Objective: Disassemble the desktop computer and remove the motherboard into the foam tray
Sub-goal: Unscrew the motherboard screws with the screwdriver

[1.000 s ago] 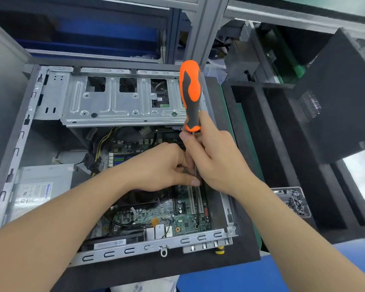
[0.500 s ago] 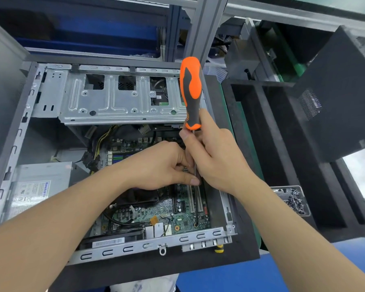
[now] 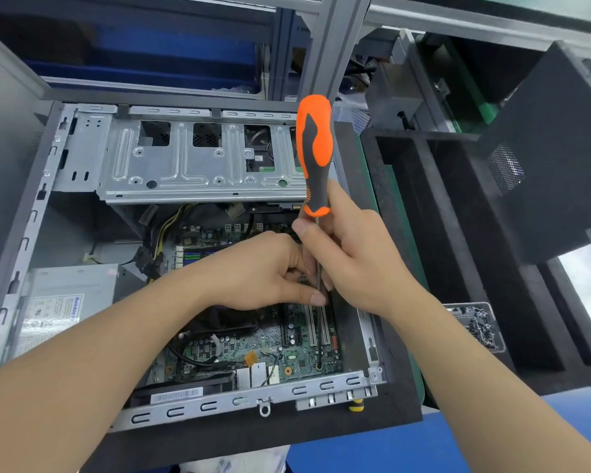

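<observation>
An open desktop case (image 3: pixel 82 155) lies on its side in front of me, with the green motherboard (image 3: pixel 253 349) exposed inside. My right hand (image 3: pixel 359 257) grips an orange and grey screwdriver (image 3: pixel 314 151) just below the handle, its shaft pointing down toward the board's right edge. My left hand (image 3: pixel 263 271) is curled beside the shaft, its fingertips pinching at the shaft near the tip. The tip and any screw are hidden behind my fingers. The black foam tray (image 3: pixel 458 254) with long slots stands to the right of the case.
A silver drive cage (image 3: pixel 191 165) spans the top of the case. The power supply (image 3: pixel 62 302) sits at the lower left. A small clear box of screws (image 3: pixel 478 326) rests on the foam tray. A black case panel (image 3: pixel 553 158) leans at the right.
The hands and screwdriver hold nearly the same place; the view has shifted slightly, and the handle sits a touch higher in frame.
</observation>
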Action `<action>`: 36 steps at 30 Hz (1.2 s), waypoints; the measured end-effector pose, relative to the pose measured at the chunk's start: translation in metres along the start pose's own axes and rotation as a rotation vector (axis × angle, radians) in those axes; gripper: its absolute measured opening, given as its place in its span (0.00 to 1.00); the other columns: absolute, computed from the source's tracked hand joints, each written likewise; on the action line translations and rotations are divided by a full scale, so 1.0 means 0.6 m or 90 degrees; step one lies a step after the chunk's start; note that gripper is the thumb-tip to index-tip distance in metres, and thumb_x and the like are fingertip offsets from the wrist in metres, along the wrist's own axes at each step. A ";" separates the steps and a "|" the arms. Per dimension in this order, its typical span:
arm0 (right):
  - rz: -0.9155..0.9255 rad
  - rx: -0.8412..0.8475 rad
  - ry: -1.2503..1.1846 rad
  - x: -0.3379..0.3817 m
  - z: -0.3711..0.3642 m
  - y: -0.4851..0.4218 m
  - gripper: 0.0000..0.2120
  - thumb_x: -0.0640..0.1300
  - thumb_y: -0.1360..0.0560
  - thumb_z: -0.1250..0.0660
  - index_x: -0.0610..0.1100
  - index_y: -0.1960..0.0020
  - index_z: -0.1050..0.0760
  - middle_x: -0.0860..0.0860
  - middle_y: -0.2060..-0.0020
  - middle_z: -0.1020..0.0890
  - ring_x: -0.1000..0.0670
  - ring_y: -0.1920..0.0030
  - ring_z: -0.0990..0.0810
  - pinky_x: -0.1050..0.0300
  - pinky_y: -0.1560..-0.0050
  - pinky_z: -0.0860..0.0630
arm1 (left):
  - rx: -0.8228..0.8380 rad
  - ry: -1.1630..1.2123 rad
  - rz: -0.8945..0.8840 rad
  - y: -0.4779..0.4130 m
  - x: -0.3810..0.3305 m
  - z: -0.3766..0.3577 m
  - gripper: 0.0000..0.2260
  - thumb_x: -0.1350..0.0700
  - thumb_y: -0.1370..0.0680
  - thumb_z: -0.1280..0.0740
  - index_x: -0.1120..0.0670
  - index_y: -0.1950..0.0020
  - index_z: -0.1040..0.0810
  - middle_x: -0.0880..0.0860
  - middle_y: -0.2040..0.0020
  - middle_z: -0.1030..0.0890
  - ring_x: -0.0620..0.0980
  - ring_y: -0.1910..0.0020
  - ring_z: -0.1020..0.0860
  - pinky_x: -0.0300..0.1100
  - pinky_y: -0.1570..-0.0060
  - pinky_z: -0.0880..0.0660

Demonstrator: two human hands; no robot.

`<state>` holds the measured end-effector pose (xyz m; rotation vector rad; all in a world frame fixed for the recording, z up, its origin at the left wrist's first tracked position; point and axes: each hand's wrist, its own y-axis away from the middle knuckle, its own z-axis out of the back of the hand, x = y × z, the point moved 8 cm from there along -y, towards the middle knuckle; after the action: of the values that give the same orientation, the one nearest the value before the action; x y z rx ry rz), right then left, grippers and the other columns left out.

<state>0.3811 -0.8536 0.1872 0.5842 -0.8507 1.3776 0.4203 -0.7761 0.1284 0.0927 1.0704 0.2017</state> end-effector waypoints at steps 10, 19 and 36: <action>0.010 0.074 -0.103 0.015 0.018 0.026 0.08 0.43 0.19 0.30 0.53 0.51 0.27 0.52 0.66 0.21 0.54 0.70 0.21 0.60 0.69 0.25 | 0.054 0.094 -0.081 0.004 -0.022 -0.030 0.05 0.55 0.17 0.31 0.48 0.47 0.15 0.38 0.49 0.17 0.43 0.46 0.20 0.41 0.40 0.25; -0.033 -0.047 0.232 0.169 0.133 0.062 0.18 0.60 0.22 0.30 0.50 0.62 0.29 0.50 0.72 0.24 0.50 0.70 0.27 0.55 0.66 0.30 | 0.050 -0.003 -0.093 0.005 -0.064 -0.045 0.07 0.48 0.19 0.29 0.49 0.50 0.13 0.44 0.51 0.14 0.46 0.50 0.17 0.53 0.45 0.21; -0.117 0.209 0.502 0.267 0.118 0.084 0.12 0.52 0.23 0.29 0.46 0.58 0.24 0.48 0.65 0.19 0.50 0.73 0.27 0.59 0.74 0.36 | -0.047 0.033 -0.104 0.035 -0.152 0.030 0.10 0.38 0.33 0.21 0.39 0.64 0.19 0.49 0.71 0.35 0.45 0.71 0.35 0.38 0.69 0.38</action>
<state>0.3164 -0.8072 0.3513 0.3032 0.0624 1.4206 0.3911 -0.7739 0.2192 -0.0658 1.1158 0.0966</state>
